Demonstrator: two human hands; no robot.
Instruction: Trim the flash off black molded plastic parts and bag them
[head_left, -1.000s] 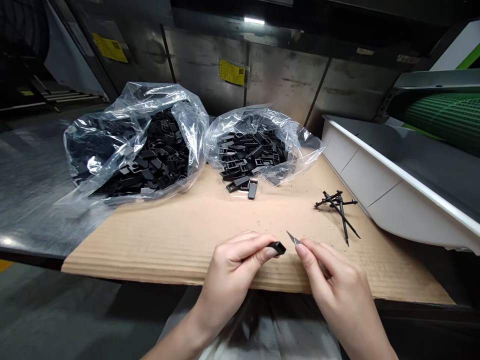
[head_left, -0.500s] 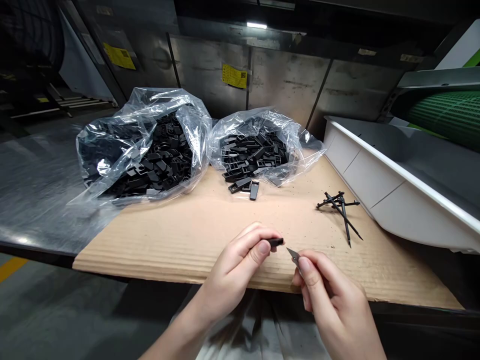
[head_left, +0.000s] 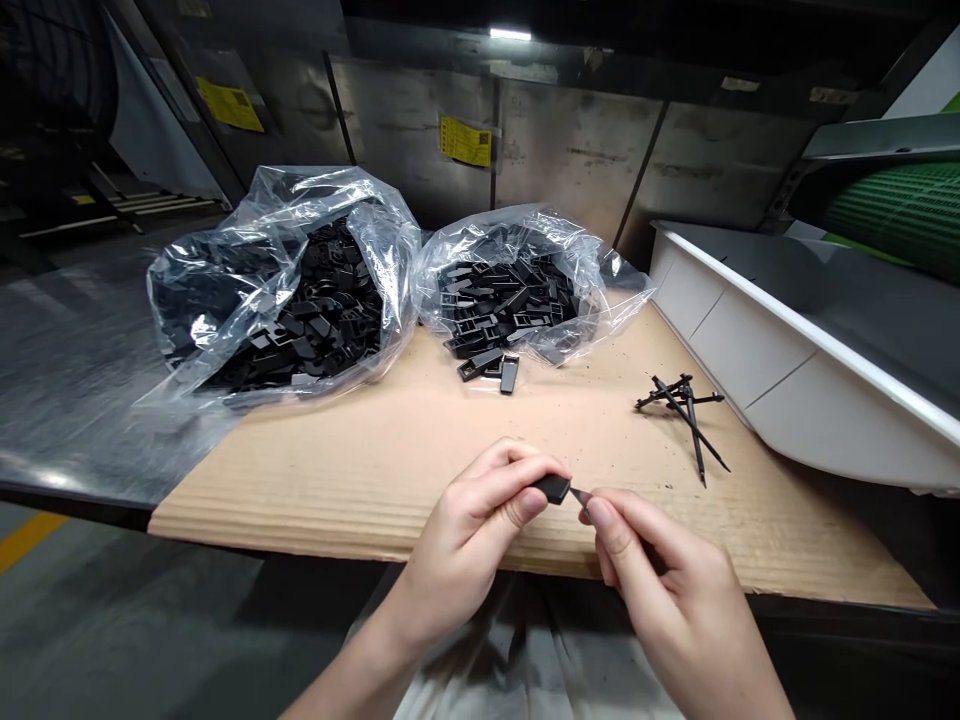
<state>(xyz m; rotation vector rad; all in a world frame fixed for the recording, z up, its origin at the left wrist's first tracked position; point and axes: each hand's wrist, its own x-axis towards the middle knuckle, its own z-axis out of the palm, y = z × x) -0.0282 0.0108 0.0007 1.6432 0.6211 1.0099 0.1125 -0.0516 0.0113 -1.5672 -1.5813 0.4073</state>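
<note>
Left hand (head_left: 469, 535) pinches a black plastic part (head_left: 553, 488), right hand (head_left: 660, 575) pinches a craft knife (head_left: 579, 494) (its tip touching the part)

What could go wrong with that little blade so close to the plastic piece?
A slip of the small knife blade held in the right hand could plausibly nick the left fingers pinching the black plastic piece, since its tip sits right at the edge. The pointed black rods lying loose on the cardboard sheet might also prick that hand if it moves aside.
</note>
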